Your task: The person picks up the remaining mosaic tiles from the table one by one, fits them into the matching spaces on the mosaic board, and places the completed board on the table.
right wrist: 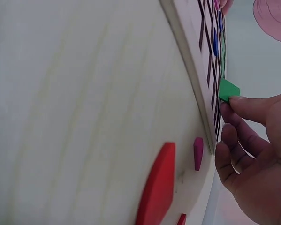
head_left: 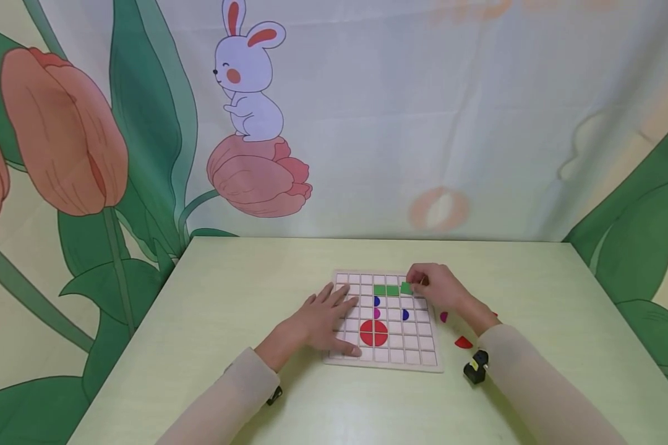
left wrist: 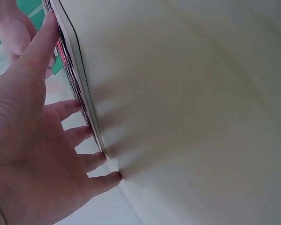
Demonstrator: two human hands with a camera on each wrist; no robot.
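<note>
A white gridded board (head_left: 420,357) lies on the table, its cells marked by dark lines. Two green squares (head_left: 386,290) sit side by side near its top, and four red quarter pieces form a red circle (head_left: 373,333) lower down. Blue half circles (head_left: 405,314) and a magenta half circle (head_left: 376,313) lie in other cells. My right hand (head_left: 438,287) pinches a green square (right wrist: 229,90) between thumb and forefinger, tilted over the board's upper right. Spread fingers of my left hand (head_left: 324,321) rest on the board's left side.
Right of the board, loose on the table (head_left: 245,278), lie a magenta piece (right wrist: 198,153) and a red piece (head_left: 464,342); another red piece (right wrist: 181,219) is partly seen. A printed cloth (head_left: 367,154) hangs behind the table's far edge.
</note>
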